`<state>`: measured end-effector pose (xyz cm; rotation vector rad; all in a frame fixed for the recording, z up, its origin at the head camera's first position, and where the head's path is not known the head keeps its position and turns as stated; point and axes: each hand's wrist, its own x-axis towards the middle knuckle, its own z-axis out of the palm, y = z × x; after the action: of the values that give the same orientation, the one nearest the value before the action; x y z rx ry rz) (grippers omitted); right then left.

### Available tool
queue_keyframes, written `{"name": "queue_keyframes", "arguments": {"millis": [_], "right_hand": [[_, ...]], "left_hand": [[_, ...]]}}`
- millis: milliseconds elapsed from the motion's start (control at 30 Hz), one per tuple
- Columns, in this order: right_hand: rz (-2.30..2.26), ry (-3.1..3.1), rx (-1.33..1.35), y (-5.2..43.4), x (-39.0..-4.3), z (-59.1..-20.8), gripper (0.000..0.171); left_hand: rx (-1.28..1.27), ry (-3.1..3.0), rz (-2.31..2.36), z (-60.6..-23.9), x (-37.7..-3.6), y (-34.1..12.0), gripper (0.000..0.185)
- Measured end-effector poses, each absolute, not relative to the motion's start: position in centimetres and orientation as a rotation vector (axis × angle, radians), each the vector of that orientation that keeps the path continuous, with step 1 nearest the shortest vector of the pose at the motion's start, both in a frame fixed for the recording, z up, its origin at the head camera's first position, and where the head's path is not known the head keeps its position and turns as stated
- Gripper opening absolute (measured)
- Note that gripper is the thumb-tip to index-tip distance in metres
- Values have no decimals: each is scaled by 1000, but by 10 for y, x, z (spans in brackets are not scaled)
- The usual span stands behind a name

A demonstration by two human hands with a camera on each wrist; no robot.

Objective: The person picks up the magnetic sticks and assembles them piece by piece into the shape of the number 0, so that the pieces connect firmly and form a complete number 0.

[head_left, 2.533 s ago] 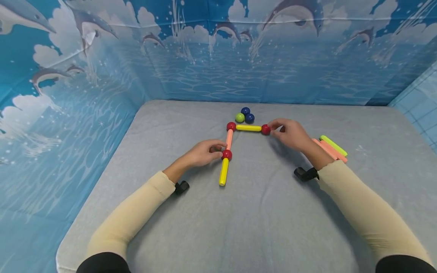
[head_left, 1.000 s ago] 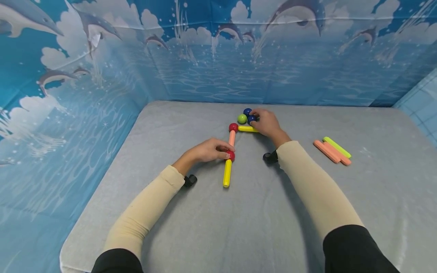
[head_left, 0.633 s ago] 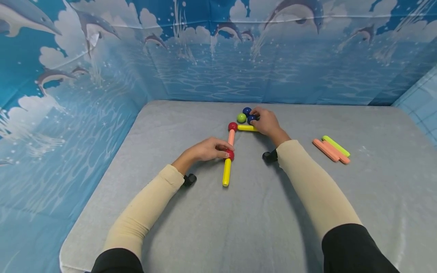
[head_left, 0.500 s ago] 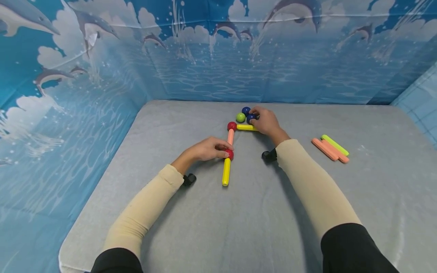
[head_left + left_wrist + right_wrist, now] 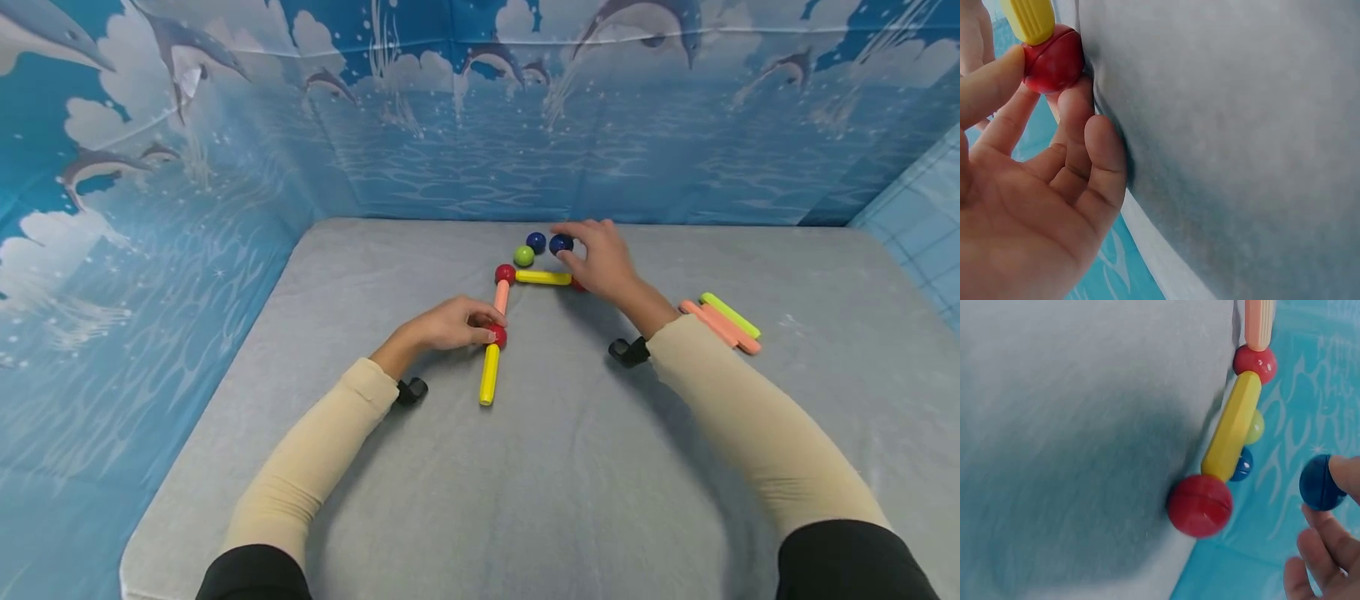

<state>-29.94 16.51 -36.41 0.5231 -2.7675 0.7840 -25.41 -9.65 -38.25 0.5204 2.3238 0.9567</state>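
Blue ball (image 5: 560, 244) is pinched by the right hand's (image 5: 604, 265) fingers (image 5: 1346, 475) above the surface (image 5: 525, 467). Red ball (image 5: 497, 336) is pinched by the left hand (image 5: 447, 326).

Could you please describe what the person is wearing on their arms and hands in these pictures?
Both hands are bare: the left hand and right hand wear no gloves. Each forearm is covered by a close-fitting cream sleeve, with a black upper sleeve showing near the elbow. A small black wrist camera sits under each wrist.
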Motion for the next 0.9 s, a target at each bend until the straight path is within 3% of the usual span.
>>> {"name": "queue_keyframes", "arguments": {"millis": [233, 433, 900], "right_hand": [[992, -2816, 703, 177, -274, -358, 39], [1441, -2935, 659, 186, -241, -356, 37], [1333, -3016, 921, 171, -163, -385, 30]], "left_hand": [[514, 2324, 940, -380, -253, -97, 31], [517, 2332, 944, -379, -252, -95, 31], [469, 2300, 993, -382, -254, -94, 32]]}}
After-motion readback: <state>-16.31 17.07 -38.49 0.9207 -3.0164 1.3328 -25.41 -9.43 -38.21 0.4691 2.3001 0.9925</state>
